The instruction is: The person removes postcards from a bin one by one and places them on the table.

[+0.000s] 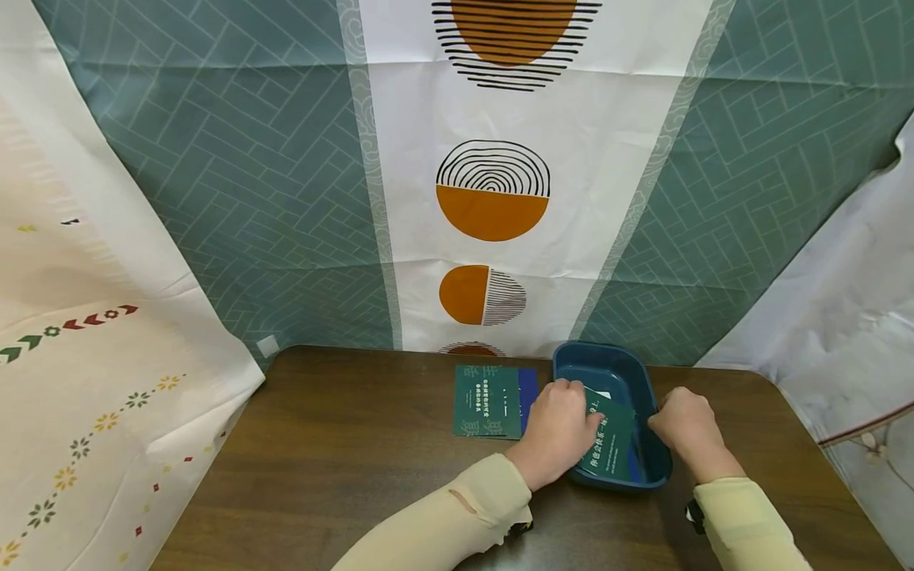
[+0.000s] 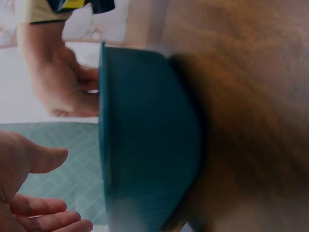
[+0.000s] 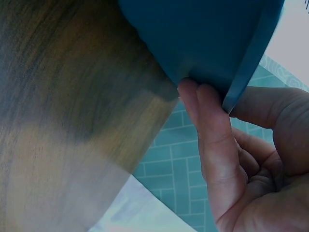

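A dark blue plastic bin (image 1: 603, 369) stands toward the right of the table. My right hand (image 1: 689, 432) pinches its right rim; in the right wrist view the thumb is inside and the fingers (image 3: 212, 130) press the outer wall. Over the bin's left edge is my left hand (image 1: 560, 432), its thumb and fingers parted with nothing between them in the left wrist view. Green booklets or cards (image 1: 614, 440) with white writing lie in the bin, partly covered by that hand. Left of the bin, a green card (image 1: 488, 402) overlaps a blue one (image 1: 528, 388).
The brown wooden table (image 1: 343, 444) ends at a patterned green and white cloth (image 1: 493, 103) hanging behind it. Pale cloths hang at the left (image 1: 93, 381) and right (image 1: 857, 341) sides.
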`<act>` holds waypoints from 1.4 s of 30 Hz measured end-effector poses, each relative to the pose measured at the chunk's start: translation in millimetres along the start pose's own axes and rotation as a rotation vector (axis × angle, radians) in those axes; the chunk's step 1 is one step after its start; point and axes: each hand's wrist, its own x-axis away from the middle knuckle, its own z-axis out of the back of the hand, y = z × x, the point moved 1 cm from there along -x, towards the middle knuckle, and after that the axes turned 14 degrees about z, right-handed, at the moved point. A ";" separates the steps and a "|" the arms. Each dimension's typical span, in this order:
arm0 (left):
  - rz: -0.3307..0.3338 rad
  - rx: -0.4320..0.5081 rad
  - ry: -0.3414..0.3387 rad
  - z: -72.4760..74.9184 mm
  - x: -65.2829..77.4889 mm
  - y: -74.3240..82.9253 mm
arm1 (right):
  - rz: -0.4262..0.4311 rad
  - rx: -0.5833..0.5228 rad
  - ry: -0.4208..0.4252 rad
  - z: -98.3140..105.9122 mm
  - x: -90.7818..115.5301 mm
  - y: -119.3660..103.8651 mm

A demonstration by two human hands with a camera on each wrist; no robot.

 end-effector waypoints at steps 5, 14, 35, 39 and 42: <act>0.016 -0.033 -0.072 -14.2 5.6 7.3 | -0.001 -0.008 -0.005 0.8 1.0 -0.8; 0.013 -0.119 -0.124 -31.8 8.2 10.5 | 0.012 0.004 0.019 -1.9 2.1 2.1; 0.123 -0.571 -0.260 -63.3 -1.8 36.9 | 0.005 -0.009 0.024 -0.9 -3.2 2.4; 0.147 -0.592 -0.236 -64.9 -0.7 39.0 | -0.001 -0.012 0.019 -1.1 -3.2 2.6; 0.146 -0.607 -0.232 -65.6 0.8 39.2 | -0.007 -0.018 0.012 -1.1 -2.8 2.8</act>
